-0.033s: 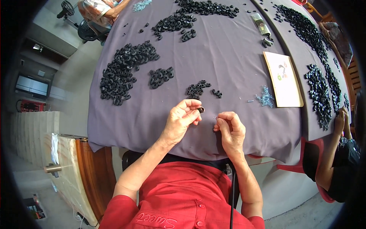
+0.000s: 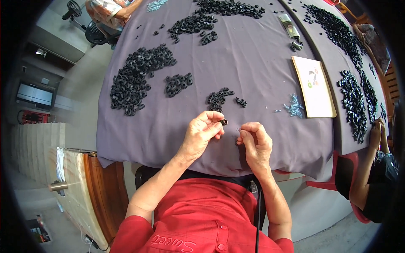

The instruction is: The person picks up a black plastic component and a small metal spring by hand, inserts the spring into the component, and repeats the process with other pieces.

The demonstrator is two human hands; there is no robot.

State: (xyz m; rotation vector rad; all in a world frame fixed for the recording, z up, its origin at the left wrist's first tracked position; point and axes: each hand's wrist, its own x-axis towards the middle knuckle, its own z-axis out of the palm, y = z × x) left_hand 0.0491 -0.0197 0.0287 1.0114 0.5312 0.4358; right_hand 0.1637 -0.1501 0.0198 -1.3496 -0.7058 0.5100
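My left hand point(image 2: 204, 130) pinches a small black hollow cap-like part point(image 2: 223, 122) between thumb and fingers, its open end facing right. Just to the right, my right hand point(image 2: 255, 143) is closed in a pinch. A tiny pale glint point(image 2: 238, 130) shows at its fingertips, too small to name. The hands are apart, above the table's near edge. Beyond my left hand lies a small group of similar black parts point(image 2: 217, 99), with a few more point(image 2: 241, 102) beside it. Right of these is a little heap of bluish coil-like pieces point(image 2: 294, 106).
A grey cloth point(image 2: 249, 63) covers the table. Large heaps of black parts lie at the left point(image 2: 135, 80) and far side point(image 2: 230, 8). A pale board point(image 2: 314, 86) and a tube point(image 2: 289, 26) lie right. Another person's hands point(image 2: 378, 133) work at the adjoining table.
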